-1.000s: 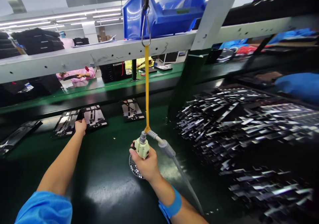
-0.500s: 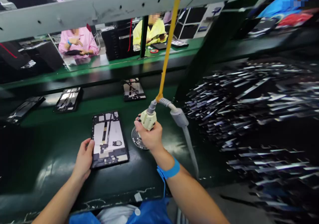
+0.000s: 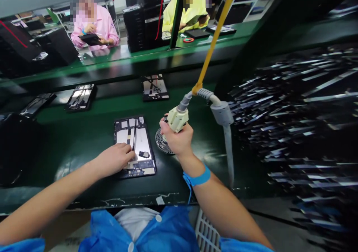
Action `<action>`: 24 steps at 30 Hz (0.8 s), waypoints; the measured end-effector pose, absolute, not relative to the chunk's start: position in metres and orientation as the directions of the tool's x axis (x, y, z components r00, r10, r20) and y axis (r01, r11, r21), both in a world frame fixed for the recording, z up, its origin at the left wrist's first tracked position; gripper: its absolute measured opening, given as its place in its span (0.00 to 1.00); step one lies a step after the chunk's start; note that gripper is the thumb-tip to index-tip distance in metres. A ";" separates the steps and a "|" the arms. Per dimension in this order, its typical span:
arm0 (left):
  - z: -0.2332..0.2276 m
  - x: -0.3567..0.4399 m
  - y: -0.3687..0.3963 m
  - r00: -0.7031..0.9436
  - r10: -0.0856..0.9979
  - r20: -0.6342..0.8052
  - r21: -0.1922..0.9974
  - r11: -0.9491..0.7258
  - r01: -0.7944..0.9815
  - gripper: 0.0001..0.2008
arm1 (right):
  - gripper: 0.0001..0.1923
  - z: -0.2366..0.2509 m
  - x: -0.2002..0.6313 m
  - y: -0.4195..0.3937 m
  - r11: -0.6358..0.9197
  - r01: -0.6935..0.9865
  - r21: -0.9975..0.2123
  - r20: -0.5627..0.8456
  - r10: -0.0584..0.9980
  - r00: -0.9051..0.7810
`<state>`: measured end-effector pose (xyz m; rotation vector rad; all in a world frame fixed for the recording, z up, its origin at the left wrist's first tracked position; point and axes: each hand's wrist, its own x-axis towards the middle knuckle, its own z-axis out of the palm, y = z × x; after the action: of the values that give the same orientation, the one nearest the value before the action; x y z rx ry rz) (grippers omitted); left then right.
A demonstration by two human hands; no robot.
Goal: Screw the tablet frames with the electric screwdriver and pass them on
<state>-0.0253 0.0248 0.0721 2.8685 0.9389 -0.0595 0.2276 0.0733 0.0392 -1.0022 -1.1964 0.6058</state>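
Note:
An opened tablet (image 3: 145, 140), its white and black inner parts facing up, lies flat in front of me. My left hand (image 3: 117, 158) reaches over its left side with the fingers bent together near the dark flat strip along its middle; whatever is under the fingertips is hidden. A small dark and silver part (image 3: 144, 154) rests on the tablet right of these fingers. My right hand (image 3: 179, 138) is wrapped around a cream corded tool (image 3: 178, 118) with a round perforated disc (image 3: 160, 142) at its lower end. That disc stands just right of the tablet, apart from it.
Further opened tablets (image 3: 155, 87) lie along the back of the green bench (image 3: 92, 132). A yellow strap (image 3: 215, 39) and grey cable (image 3: 228, 147) run from the tool. Many dark strips are stacked at right. Two people (image 3: 95, 28) sit across the bench.
My left hand has moved from the tablet's left edge to over its middle. The right hand still grips the tool beside the tablet. The camera view has shifted.

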 end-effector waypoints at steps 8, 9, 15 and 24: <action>0.039 -0.033 -0.011 0.615 0.736 0.283 0.446 -0.668 0.595 0.11 | 0.11 0.046 0.227 0.069 0.440 0.123 -0.890 0.456 0.841 0.292; 0.034 -0.034 -0.017 0.546 0.771 0.329 0.480 -0.634 0.606 0.11 | 0.11 0.047 0.227 0.069 0.436 0.124 -0.892 0.452 0.842 0.294; 0.022 -0.026 -0.039 0.360 0.861 0.360 0.618 -0.509 0.599 0.09 | 0.10 0.049 0.226 0.067 0.447 0.121 -0.886 0.463 0.842 0.277; 0.016 -0.027 -0.046 0.540 0.730 0.418 0.448 -0.683 0.577 0.12 | 0.10 0.048 0.225 0.065 0.450 0.107 -0.887 0.462 0.846 0.266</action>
<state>-0.0274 -0.0464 0.0164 2.5227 1.0948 0.8635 0.2251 0.0655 0.0480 -1.0032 -1.2156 0.6330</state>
